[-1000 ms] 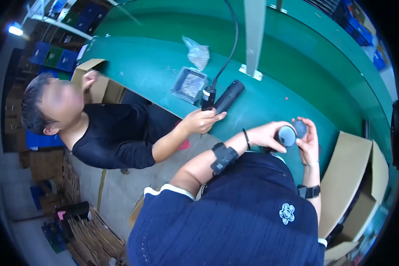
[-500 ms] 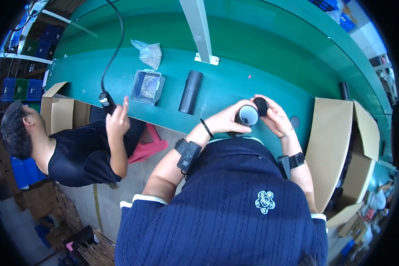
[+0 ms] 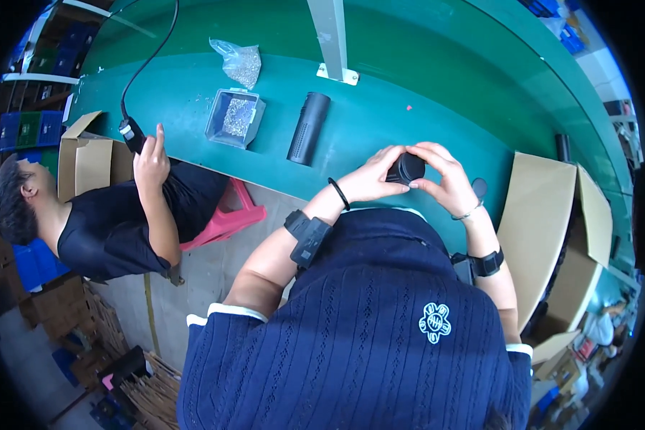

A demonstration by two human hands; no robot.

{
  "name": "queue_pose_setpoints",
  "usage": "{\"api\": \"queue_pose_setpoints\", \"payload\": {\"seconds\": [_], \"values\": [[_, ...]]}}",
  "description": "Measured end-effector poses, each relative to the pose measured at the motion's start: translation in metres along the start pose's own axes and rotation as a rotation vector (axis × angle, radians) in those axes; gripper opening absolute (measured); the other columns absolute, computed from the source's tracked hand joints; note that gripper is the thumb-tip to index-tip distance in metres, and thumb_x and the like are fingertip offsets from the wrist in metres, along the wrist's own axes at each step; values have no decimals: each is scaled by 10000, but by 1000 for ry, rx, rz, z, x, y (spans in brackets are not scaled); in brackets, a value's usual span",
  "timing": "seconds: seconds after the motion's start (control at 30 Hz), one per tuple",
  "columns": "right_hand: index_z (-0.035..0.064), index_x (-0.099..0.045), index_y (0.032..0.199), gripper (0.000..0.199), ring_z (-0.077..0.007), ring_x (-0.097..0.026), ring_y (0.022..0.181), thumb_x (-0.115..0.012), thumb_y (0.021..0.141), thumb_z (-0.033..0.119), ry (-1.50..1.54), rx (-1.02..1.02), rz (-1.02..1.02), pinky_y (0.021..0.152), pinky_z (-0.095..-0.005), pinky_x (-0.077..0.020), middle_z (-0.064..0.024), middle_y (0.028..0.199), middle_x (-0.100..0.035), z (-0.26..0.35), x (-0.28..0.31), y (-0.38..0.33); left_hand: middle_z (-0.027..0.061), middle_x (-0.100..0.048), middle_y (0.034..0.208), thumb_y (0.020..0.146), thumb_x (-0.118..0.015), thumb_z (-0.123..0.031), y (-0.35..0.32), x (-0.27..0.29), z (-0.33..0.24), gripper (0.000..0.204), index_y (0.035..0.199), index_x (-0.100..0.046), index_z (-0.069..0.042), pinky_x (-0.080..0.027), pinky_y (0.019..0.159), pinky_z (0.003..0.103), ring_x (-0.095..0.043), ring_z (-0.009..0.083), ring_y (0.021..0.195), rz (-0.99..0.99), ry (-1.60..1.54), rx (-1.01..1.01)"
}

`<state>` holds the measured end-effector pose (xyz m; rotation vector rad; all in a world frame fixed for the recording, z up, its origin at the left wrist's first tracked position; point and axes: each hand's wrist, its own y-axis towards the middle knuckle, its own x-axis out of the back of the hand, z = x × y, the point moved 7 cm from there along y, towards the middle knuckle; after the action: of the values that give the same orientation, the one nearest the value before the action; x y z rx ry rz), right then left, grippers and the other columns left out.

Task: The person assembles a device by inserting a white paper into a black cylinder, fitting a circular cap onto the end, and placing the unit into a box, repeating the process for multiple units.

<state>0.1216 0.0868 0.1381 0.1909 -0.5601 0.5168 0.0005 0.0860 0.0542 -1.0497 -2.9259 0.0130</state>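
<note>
Both hands, left (image 3: 371, 180) and right (image 3: 446, 180), gripped a black cylinder (image 3: 406, 168) between fingertips, seemingly mid-assembly, while another tube (image 3: 308, 127) lay untouched on the bench (image 3: 380, 115).

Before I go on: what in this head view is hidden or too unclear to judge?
- Black round part: both hands, left hand and right hand, wrap it; its lower body and exact grip are hidden.
- Small dark piece on the green table: partly behind the right wrist.
- Clear tray and bag: contents too small to identify.
- Co-worker's hand: covers most of the corded tool.
</note>
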Motion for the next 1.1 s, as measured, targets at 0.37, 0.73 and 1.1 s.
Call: {"api": "queue_pose_setpoints", "payload": {"seconds": [0.37,0.73,1.1], "values": [[65,-615,1189,569,-301,-565,1105,-767,642,15,-116,3,-73,936,-368,-471,-130,1168,-598,-5,1,0,185,-480,1207,833,-700,-343,7,1,-4,637,1297,-404,-24,-401,978,399,-472,325,1164,-54,280,-14],[43,-635,1157,551,-306,-570,1051,-786,629,87,-285,-25,-17,897,-376,-477,-131,1117,-599,9,-1,3,186,-495,1208,895,-611,-384,5,-2,-4,558,1278,-426,-24,-386,988,408,-474,332,1167,-75,264,-8],[35,-649,1126,543,-297,-587,1034,-804,610,103,-294,0,-52,870,-365,-494,-126,1108,-606,9,-1,3,183,-496,1208,904,-600,-366,4,-1,0,539,1282,-426,-23,-381,985,407,-477,333,1154,-74,245,-14]]}}
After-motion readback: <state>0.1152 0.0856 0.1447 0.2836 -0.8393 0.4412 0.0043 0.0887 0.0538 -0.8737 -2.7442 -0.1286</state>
